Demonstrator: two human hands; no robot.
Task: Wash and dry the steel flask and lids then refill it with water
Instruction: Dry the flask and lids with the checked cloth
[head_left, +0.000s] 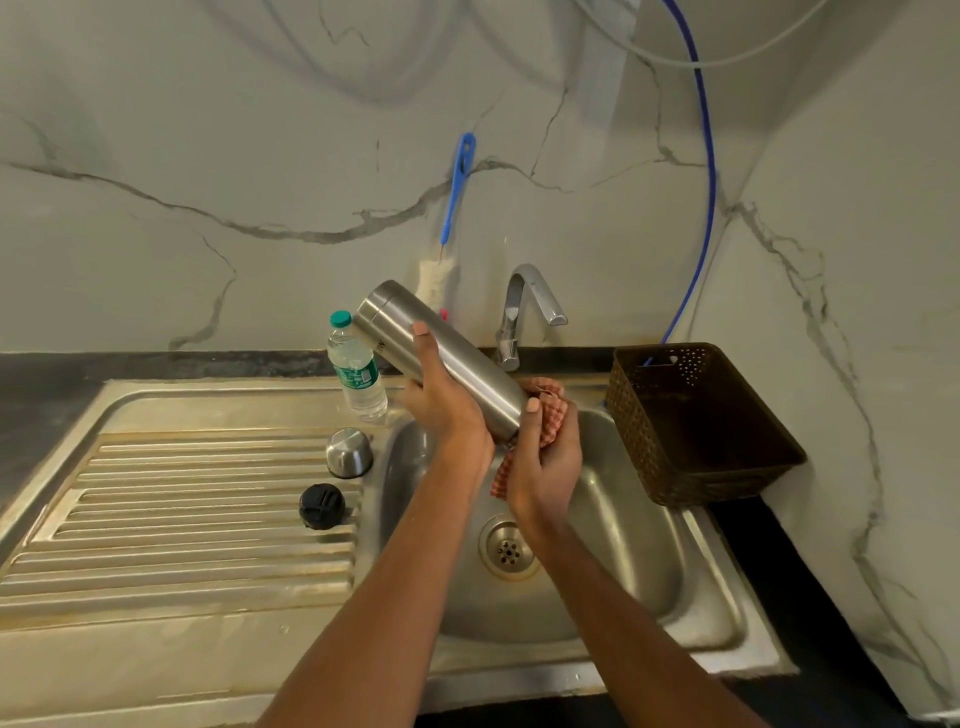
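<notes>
Over the sink basin (623, 545) I hold the steel flask (467, 364) tilted, its upper end pointing up and to the left. My left hand (441, 400) grips its middle from below. My right hand (545, 457) holds a red checked cloth (548, 410) wrapped around the flask's lower end. The steel cap (349, 452) and the black inner lid (322, 505) lie on the ribbed drainboard (182, 519), left of the basin.
A clear plastic water bottle (357, 369) with a green cap stands at the back of the drainboard. The tap (524, 306) rises behind the basin. A brown perforated basket (696, 426) sits at the right. A blue bottle brush (457, 187) hangs on the marble wall.
</notes>
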